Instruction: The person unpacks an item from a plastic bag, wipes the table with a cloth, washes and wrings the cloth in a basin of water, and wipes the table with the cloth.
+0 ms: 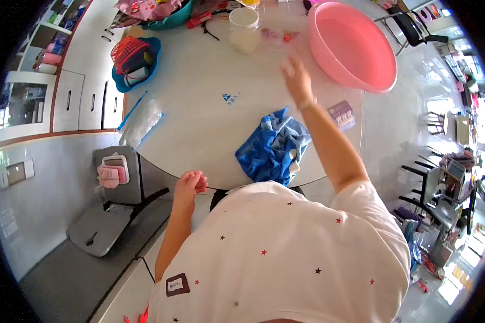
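My right hand (pixel 297 82) reaches over the round table (pixel 194 102) with its fingers apart and nothing in them. It is above the tabletop, between the pink basin (pixel 380 78) and a crumpled blue denim cloth (pixel 267 153). The cloth lies in folds at the table's near edge, right in front of my body. Off the table's near left edge hangs my left hand (pixel 190 184), its fingers curled in together and no object visible in them. A small purple-and-white box (pixel 341 115) lies to the right of my right forearm.
A whitish tub (pixel 244 32) stands at the back of the table. On the left are a blue basket (pixel 153 56) with things inside and a clear plastic bag (pixel 143 123). Blue-and-white scraps (pixel 230 98) lie mid-table. A grey chair (pixel 99 229) is at left.
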### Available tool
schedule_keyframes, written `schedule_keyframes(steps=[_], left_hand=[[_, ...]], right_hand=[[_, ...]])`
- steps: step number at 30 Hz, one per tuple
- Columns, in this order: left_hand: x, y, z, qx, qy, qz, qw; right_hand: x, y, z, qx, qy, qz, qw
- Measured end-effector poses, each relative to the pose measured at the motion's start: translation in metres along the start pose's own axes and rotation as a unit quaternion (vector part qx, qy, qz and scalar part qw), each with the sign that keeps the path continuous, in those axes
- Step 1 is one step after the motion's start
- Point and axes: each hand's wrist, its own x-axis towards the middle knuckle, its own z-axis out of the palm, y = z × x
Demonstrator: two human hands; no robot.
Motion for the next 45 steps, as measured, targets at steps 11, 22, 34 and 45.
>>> schedule_keyframes(steps=[11, 22, 34, 45], left_hand=[[0.029, 0.024, 0.089, 0.223, -0.176, 0.127, 0.95], [0.026, 0.024, 0.16, 0.482, -0.216, 0.341, 0.778], [-0.038, 0.083, 0.138, 0.056, -0.241, 0.261, 0.933], [-0.049, 0.1, 0.109, 0.065, -0.156, 0.332, 0.928]], right_hand=[[-0.178, 0.065, -0.017, -0.134, -0.196, -0.247, 0.939], [-0.088, 0.125, -0.145, -0.366, 0.124, 0.102, 0.917], [-0.165, -0.074, -0.08, 0.551, -0.181, 0.116, 0.806], [-0.182, -0.105, -0.065, 0.535, -0.253, 0.145, 0.793]])
